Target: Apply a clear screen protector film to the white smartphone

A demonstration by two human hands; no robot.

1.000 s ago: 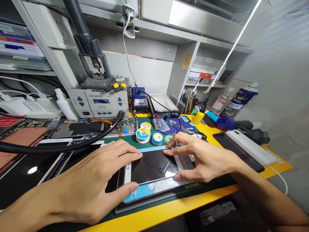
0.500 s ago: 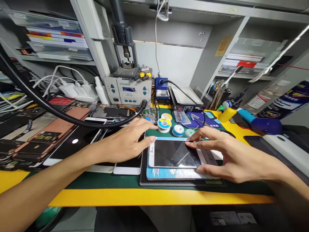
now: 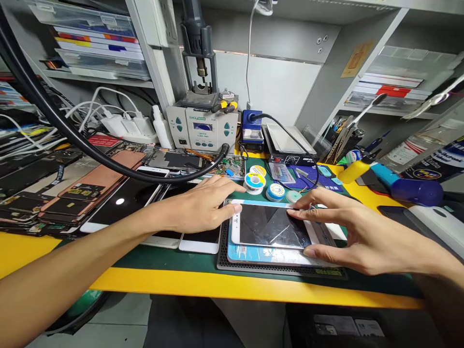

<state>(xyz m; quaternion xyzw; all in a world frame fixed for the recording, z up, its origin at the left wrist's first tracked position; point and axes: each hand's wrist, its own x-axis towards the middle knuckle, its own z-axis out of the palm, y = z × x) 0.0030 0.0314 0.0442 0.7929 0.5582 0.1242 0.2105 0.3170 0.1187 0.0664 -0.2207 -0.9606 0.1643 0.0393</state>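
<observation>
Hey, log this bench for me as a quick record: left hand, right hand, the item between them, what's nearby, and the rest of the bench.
Left hand: fingers extended, fingertips at the left edge of the white-framed phone
Right hand: fingers at the phone's top edge, thumb at its bottom edge
Item: phone lying flat, dark glass up, light-blue strip along its top edge
Under it: black perforated mat
Nearby: solder wire spool, round tin
Rest: rework station, other phones on the left, yellow bench
</observation>
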